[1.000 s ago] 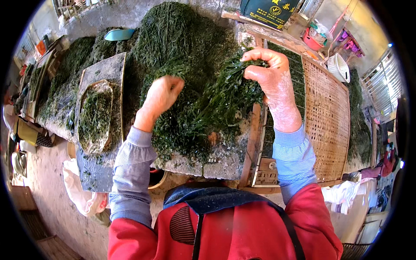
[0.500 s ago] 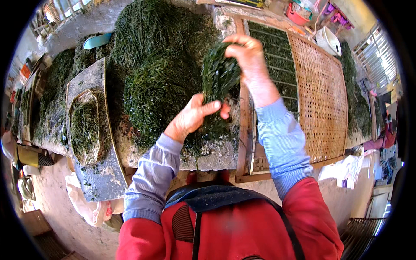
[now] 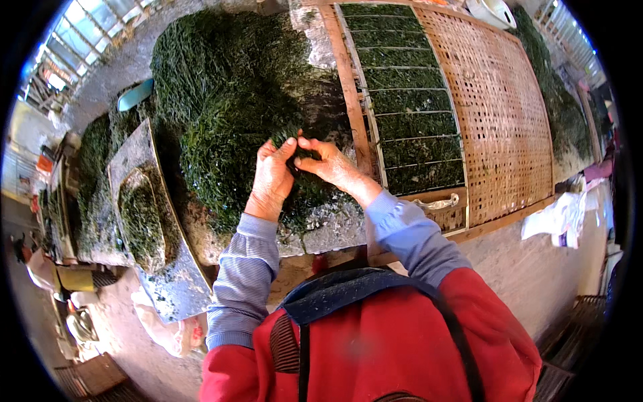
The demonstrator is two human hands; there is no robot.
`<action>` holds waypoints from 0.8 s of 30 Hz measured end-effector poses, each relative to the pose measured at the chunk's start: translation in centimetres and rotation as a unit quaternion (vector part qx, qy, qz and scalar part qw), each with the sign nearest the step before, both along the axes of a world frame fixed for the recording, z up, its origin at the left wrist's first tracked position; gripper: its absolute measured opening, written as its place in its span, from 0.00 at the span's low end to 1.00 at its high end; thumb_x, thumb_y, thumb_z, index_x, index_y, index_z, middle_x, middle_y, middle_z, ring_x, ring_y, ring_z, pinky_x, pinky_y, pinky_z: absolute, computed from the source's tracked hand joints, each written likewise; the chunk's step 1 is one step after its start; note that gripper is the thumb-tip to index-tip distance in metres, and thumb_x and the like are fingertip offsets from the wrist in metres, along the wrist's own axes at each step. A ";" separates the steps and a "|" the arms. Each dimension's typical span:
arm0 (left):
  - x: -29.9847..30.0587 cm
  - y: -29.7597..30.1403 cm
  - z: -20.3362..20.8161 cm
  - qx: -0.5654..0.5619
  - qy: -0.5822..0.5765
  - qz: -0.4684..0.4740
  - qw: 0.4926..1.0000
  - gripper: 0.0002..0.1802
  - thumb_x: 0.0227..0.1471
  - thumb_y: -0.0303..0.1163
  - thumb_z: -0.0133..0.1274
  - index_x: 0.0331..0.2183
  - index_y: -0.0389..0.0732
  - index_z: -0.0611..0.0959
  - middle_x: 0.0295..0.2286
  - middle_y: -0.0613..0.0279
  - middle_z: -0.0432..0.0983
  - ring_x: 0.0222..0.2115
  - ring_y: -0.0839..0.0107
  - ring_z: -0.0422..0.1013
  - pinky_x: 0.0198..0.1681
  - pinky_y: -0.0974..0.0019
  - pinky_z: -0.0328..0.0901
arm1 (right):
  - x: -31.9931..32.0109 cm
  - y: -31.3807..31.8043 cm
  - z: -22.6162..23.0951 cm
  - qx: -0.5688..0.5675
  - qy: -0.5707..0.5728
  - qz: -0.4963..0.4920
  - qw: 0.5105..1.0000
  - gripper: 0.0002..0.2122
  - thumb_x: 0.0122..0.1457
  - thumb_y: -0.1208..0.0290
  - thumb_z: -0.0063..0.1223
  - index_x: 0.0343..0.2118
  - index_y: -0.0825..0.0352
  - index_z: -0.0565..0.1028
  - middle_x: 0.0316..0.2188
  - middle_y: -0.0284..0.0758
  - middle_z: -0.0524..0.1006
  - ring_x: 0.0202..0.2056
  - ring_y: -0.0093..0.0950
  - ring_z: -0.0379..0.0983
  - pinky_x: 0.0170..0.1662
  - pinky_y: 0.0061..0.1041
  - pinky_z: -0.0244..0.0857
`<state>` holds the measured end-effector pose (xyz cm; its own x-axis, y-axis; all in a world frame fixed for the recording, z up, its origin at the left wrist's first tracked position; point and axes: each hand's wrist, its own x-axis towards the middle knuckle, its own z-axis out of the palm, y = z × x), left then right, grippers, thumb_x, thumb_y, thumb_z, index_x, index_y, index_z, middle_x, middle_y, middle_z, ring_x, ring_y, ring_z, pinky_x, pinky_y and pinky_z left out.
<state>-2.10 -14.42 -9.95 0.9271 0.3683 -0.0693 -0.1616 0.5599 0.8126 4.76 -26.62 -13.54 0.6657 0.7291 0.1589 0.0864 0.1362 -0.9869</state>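
Observation:
My left hand and my right hand are close together at the near right edge of a large heap of dark green seaweed. Their fingers are closed on a small wet tuft of seaweed, mostly hidden between them. More loose strands lie on the stone bench under the hands. To the right stands a wooden frame with a layer of seaweed under thin crossbars. Beside that layer lies a tan woven lattice mat.
A tilted board at left carries an oval tray of seaweed. A light blue scoop rests on the heap's far left. White bags hang off the right side, and a white basket stands at the back.
My right hand has come down and left from high beside the frame to meet my left hand. The long seaweed bunch no longer hangs between them; only a small tuft shows.

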 end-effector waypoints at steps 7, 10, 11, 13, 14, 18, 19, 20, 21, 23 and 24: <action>0.4 3.3 6.7 0.135 -0.047 0.019 0.990 0.08 0.54 0.24 0.48 0.36 0.33 0.76 0.25 0.59 0.77 0.36 0.61 0.74 0.48 0.59 0.62 | 1.4 -1.8 -0.9 -0.193 -0.140 -0.048 0.970 0.11 0.50 0.70 0.50 0.31 0.73 0.77 0.16 0.38 0.73 0.20 0.23 0.69 0.25 0.27 0.63; 0.4 2.7 10.0 0.095 -0.089 -0.007 0.991 0.10 0.54 0.25 0.47 0.38 0.31 0.76 0.25 0.59 0.76 0.35 0.61 0.74 0.47 0.60 0.64 | 1.1 -2.1 -4.9 -0.180 -0.036 -0.103 0.978 0.09 0.49 0.69 0.53 0.30 0.69 0.78 0.26 0.46 0.77 0.27 0.35 0.76 0.30 0.30 0.67; 0.0 3.0 10.9 0.115 -0.129 -0.019 0.985 0.11 0.54 0.25 0.47 0.40 0.31 0.75 0.26 0.59 0.76 0.35 0.61 0.74 0.47 0.59 0.65 | 0.7 -1.9 -6.2 -0.095 -0.035 -0.126 0.987 0.09 0.49 0.69 0.53 0.30 0.69 0.78 0.26 0.46 0.77 0.27 0.37 0.76 0.32 0.32 0.68; -0.6 3.6 11.6 0.116 -0.137 0.020 0.983 0.12 0.54 0.26 0.47 0.41 0.32 0.75 0.27 0.60 0.76 0.34 0.62 0.74 0.47 0.59 0.65 | 0.6 -2.2 -6.9 -0.185 -0.113 -0.156 0.964 0.09 0.48 0.71 0.52 0.33 0.68 0.77 0.27 0.46 0.77 0.29 0.40 0.75 0.35 0.36 0.69; -0.4 3.5 11.1 0.122 -0.149 0.016 0.981 0.12 0.54 0.26 0.47 0.41 0.32 0.74 0.26 0.60 0.76 0.33 0.63 0.74 0.46 0.59 0.65 | 0.7 -2.3 -6.5 -0.197 -0.170 -0.156 0.953 0.10 0.47 0.73 0.52 0.34 0.68 0.77 0.28 0.46 0.76 0.31 0.41 0.74 0.36 0.36 0.68; -1.0 3.7 8.1 0.117 -0.058 -0.019 0.991 0.09 0.56 0.23 0.43 0.39 0.32 0.74 0.27 0.59 0.75 0.30 0.64 0.74 0.39 0.63 0.69 | -0.8 -1.6 0.8 0.021 -0.333 -0.202 0.921 0.11 0.45 0.74 0.55 0.35 0.66 0.73 0.29 0.39 0.73 0.35 0.39 0.69 0.40 0.37 0.64; -1.3 3.8 7.5 0.119 -0.030 0.005 0.992 0.09 0.56 0.24 0.43 0.39 0.32 0.74 0.27 0.59 0.75 0.30 0.64 0.74 0.39 0.63 0.69 | -1.5 -0.9 3.2 0.051 -0.341 -0.183 0.921 0.11 0.48 0.70 0.56 0.35 0.66 0.73 0.34 0.40 0.73 0.36 0.39 0.69 0.41 0.36 0.64; -1.5 3.5 7.1 0.120 -0.005 0.026 0.992 0.09 0.56 0.24 0.44 0.39 0.32 0.74 0.27 0.59 0.75 0.30 0.64 0.74 0.39 0.64 0.69 | -2.0 0.1 4.5 0.057 -0.366 -0.179 0.911 0.13 0.47 0.68 0.58 0.35 0.66 0.72 0.34 0.37 0.74 0.37 0.37 0.70 0.39 0.36 0.64; -0.8 2.9 7.1 0.122 0.013 0.040 0.992 0.09 0.56 0.24 0.44 0.39 0.31 0.73 0.27 0.59 0.75 0.31 0.64 0.74 0.39 0.64 0.69 | -2.2 1.8 4.1 0.111 -0.313 -0.233 0.914 0.11 0.46 0.65 0.59 0.29 0.65 0.73 0.26 0.37 0.74 0.31 0.38 0.71 0.34 0.38 0.63; -1.3 2.4 7.5 0.131 0.007 0.028 0.991 0.09 0.56 0.24 0.45 0.39 0.32 0.74 0.27 0.59 0.75 0.32 0.62 0.74 0.40 0.62 0.68 | -2.5 2.7 4.4 -0.079 -0.068 -0.077 0.992 0.12 0.48 0.62 0.56 0.25 0.68 0.73 0.19 0.40 0.73 0.24 0.38 0.71 0.29 0.38 0.63; -1.4 2.6 7.4 0.151 0.001 0.030 0.988 0.09 0.55 0.23 0.45 0.39 0.32 0.74 0.26 0.59 0.75 0.32 0.62 0.74 0.41 0.62 0.68 | -2.7 2.9 3.6 -0.076 -0.114 -0.104 0.985 0.12 0.47 0.62 0.55 0.24 0.69 0.73 0.18 0.41 0.72 0.22 0.38 0.71 0.28 0.37 0.63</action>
